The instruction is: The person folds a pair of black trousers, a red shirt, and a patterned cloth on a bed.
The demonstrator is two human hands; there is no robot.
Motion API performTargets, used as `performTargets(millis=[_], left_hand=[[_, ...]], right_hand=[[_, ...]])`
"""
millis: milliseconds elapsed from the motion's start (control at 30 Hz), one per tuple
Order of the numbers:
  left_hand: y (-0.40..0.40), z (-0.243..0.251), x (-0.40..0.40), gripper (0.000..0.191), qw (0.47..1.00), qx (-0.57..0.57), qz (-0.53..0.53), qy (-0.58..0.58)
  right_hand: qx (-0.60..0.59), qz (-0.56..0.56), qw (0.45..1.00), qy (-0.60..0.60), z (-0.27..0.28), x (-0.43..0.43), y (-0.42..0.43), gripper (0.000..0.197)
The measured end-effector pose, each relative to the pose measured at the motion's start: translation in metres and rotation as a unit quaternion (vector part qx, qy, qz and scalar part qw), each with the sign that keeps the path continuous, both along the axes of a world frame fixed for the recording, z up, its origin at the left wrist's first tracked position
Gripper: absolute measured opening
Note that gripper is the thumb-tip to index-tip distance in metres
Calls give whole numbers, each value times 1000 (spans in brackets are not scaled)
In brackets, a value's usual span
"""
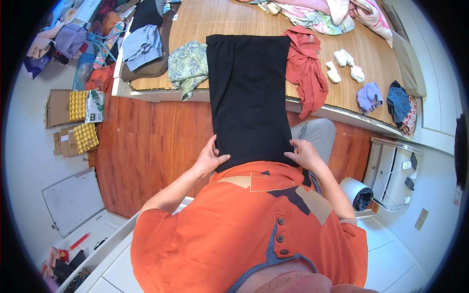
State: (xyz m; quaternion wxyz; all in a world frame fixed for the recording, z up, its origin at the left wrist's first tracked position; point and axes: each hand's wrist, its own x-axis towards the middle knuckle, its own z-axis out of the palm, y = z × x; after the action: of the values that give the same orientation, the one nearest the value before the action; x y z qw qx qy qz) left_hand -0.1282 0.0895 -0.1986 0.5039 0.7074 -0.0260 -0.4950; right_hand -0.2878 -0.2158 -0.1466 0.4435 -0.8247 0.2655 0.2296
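Observation:
A black garment (251, 95) with a gathered elastic waistband lies stretched out before me. Its waistband end rests on the woven bed mat (234, 18), and the near end hangs over the bed's edge to my lap. My left hand (213, 156) pinches the left side near the lower corner. Opposite it, my right hand (303, 153) holds the right side between thumb and fingers. A green patterned garment (188, 66) touches the black cloth on the left. On its right lies a crumpled red shirt (306, 69), partly over the bed's edge.
Rolled white socks (343, 58), purple underwear (369, 98) and a dark blue cloth (398, 104) lie to the right. Light blue shorts (142, 45) rest on a brown pillow (146, 71). A white bin (355, 194) stands beside a cabinet (388, 172); yellow egg trays (86, 137) lean left.

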Motion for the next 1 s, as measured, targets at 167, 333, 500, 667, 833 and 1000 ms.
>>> performTargets(millis=[167,333,500,667,833,1000], left_hand=[[-14,59,10,79,901,65,-293,-315],[-4,62,26,68,800,-46,-448,-396],[-3,63,28,91,812,-9,-512,-280],[-12,62,26,83,831,8,-457,-317],[-8,42,34,50,854,61,-431,-284],[-8,50,59,36,817,-9,-381,-433]], right_hand=[[-201,85,959,-180,20,-1,1,57],[7,234,955,-182,2,-7,-10,43],[57,258,953,-146,6,-18,-22,52],[189,178,965,-37,13,-16,-21,53],[211,97,971,-60,-19,-19,-17,39],[86,87,978,-169,4,-5,-19,27]])
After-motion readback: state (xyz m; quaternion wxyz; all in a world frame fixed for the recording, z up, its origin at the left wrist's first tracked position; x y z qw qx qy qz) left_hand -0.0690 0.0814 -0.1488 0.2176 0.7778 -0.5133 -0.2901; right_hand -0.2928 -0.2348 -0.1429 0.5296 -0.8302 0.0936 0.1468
